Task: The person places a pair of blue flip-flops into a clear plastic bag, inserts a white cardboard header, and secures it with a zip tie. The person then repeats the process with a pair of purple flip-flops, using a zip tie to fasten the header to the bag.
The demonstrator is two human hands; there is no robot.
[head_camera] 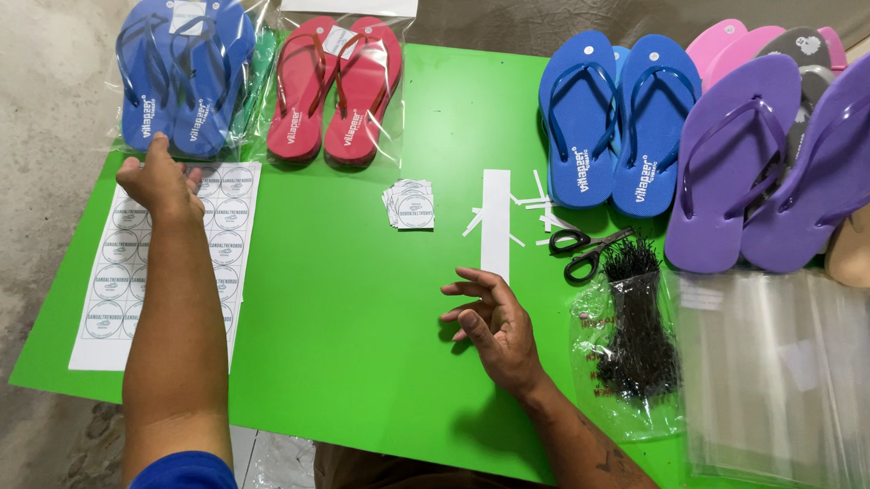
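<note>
- Left hand [160,182]: far left, fingers curled loosely, gripping nothing; it rests on the far end of the sticker sheet [115,291], just near the bagged blue sandals [186,72].
- Sticker sheet: white, printed with round labels, flat on the green board [346,319] at its left edge; the forearm crosses it.
- Bagged red sandals [336,87]: right of the blue bag, at the far edge.
- Cut labels [409,204]: a small stack at mid-board, apart from both hands.
- Paper strip [496,223]: white, running near to far, with thin offcuts beside it.
- Right hand [490,319]: open, fingers spread and slightly bent, empty, low over the board just near of the strip.
- Scissors [579,251]: black-handled, right of the strip.
- Bag of black ties [634,348]: near of the scissors.
- Loose blue sandals [618,116], then purple sandals [785,160], far right.
- Clear bags [787,382]: stacked at the near right.
</note>
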